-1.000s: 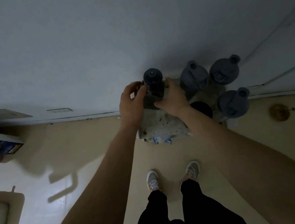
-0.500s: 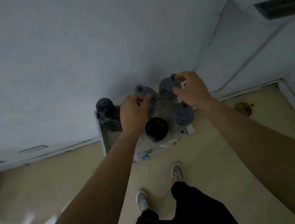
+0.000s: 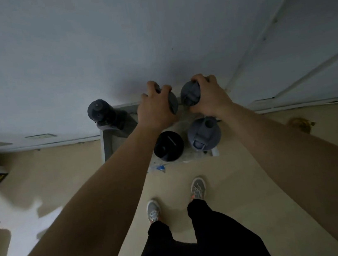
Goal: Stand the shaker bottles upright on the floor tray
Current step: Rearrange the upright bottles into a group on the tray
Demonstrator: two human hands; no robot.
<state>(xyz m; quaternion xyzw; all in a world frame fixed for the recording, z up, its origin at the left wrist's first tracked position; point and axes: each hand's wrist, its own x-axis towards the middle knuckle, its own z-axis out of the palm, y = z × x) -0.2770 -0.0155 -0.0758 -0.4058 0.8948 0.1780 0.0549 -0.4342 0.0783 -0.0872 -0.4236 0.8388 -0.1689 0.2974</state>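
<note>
**Two hands on two bottle lids**

The left hand point(image 3: 156, 108) is wrapped around the round grey lid of a shaker bottle point(image 3: 173, 103) by the wall. The right hand point(image 3: 209, 96) grips the grey flip-top lid of a second shaker bottle point(image 3: 189, 95) just beside it. Both stand on the shallow grey floor tray point(image 3: 106, 145). Nearer the feet stand a black-lidded bottle point(image 3: 168, 146) and a grey-lidded bottle point(image 3: 204, 133). A tall dark bottle point(image 3: 108, 117) stands at the tray's left corner.

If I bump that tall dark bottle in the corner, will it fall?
Probably easily: the tall dark bottle looks narrow for its height and already leans. The wall behind and the tray rim might catch it. Whether it is full cannot be seen.
</note>
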